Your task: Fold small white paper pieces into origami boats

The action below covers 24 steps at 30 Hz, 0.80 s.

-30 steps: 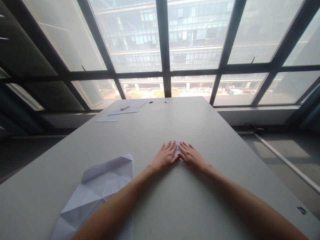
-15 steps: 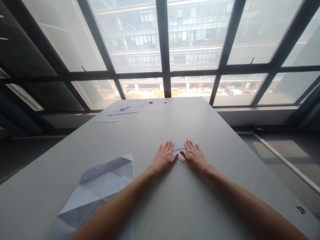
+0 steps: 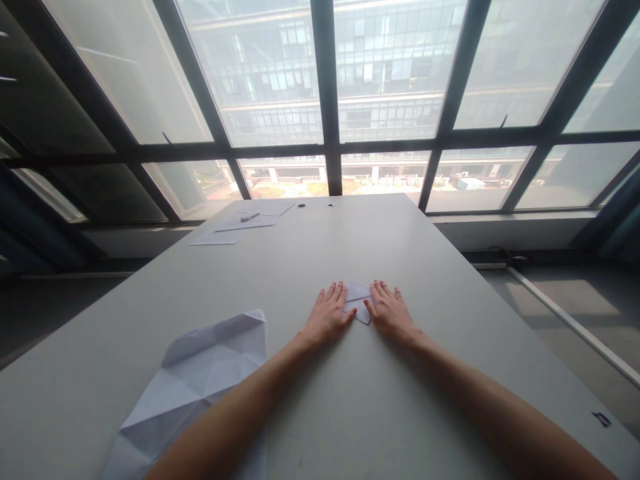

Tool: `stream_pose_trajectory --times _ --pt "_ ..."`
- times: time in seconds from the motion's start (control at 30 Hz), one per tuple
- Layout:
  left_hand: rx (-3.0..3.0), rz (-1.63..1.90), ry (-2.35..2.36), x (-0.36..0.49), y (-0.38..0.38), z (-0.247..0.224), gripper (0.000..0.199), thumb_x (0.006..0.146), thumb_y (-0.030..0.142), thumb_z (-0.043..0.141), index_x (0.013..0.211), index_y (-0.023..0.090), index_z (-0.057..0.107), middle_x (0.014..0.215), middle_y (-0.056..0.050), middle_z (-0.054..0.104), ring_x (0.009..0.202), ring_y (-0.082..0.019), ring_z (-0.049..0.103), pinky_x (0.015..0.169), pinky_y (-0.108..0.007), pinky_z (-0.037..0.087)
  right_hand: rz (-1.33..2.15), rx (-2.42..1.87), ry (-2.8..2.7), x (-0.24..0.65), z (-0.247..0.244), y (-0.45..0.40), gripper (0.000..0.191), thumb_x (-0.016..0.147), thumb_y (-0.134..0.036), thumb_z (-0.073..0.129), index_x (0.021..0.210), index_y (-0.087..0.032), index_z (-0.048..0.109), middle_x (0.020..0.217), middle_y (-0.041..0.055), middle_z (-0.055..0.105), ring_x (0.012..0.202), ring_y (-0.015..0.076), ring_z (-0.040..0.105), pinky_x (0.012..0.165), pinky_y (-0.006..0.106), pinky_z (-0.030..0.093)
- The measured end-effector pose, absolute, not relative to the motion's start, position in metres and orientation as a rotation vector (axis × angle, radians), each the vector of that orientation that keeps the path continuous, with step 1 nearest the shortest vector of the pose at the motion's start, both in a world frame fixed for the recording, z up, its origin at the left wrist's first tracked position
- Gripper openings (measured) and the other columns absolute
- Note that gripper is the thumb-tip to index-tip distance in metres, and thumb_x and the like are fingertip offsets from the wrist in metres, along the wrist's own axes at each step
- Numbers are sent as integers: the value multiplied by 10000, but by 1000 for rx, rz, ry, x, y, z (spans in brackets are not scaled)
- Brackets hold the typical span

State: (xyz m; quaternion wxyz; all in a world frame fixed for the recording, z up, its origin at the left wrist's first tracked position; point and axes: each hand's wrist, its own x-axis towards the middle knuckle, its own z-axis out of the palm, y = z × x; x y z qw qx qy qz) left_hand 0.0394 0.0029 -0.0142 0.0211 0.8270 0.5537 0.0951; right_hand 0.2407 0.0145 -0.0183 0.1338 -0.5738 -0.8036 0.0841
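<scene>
A small folded piece of white paper (image 3: 359, 295) lies on the white table (image 3: 360, 247) between my two hands. My left hand (image 3: 327, 315) rests flat on its left side, fingers stretched out and thumb pointing inward over the paper. On the right side my right hand (image 3: 391, 312) also lies flat with its fingers extended, the thumb near the paper's lower right. Parts of the paper's left and right edges are hidden beneath the fingers. A large creased sheet of white paper (image 3: 200, 373) lies at the lower left, partly covered by my left forearm.
Flat white sheets (image 3: 247, 223) with a small white object (image 3: 250, 216) on them lie at the table's far left. A small dark item (image 3: 601, 419) is near the right edge. Large windows stand beyond the table.
My right thumb has shifted slightly to the right, away from my left thumb, showing a little more of the folded paper. My left hand has stayed in place.
</scene>
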Motion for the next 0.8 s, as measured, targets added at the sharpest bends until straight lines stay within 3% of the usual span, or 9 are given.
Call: stream_pose_trajectory --times 0.13,0.3,0.4,0.5,0.67,0.8 --pt "2606 345 1649 39 2 -11 618 990 501 349 1540 224 295 1617 -79 225 1496 -325 131 1170 -568 183 251 -1654 -2320 240 -17 15 596 999 -382 304 1515 -84 314 1593 161 240 1489 270 178 1188 542 83" --pt "2631 354 1566 38 1 -12 513 1001 394 356 1510 337 338 1580 -19 335 1488 -318 155 1153 -657 87 188 -1421 -2363 240 -6 12 576 948 -246 374 1511 -128 343 1597 105 257 1500 227 137 1204 508 31" --pt "2613 376 1584 39 -1 -10 501 999 369 360 1498 327 359 1554 -41 376 1464 -320 205 1148 -668 93 260 -1272 -2453 240 -1 11 505 962 -244 371 1458 -184 448 1539 79 399 1463 200 264 1204 457 115" --pt "2649 434 1607 40 -5 -3 474 989 325 390 1463 323 413 1450 -70 477 1393 -291 314 1172 -631 65 287 -1287 -2455 240 1 9 440 980 -270 382 1393 -230 528 1471 76 500 1402 220 380 1182 481 170" --pt "2780 436 1481 44 -10 10 472 964 241 432 1426 337 454 1272 -66 578 1281 -250 439 1198 -572 0 144 -1335 -2370 239 8 6 315 980 -256 422 1146 -238 689 1234 78 670 1202 226 543 1157 471 195" --pt "2797 466 1472 44 -10 13 420 963 254 441 1373 319 506 1268 -60 597 1285 -250 463 1189 -596 17 23 -1360 -2319 239 13 4 301 975 -297 462 880 -199 731 967 87 714 994 224 601 1112 451 261"
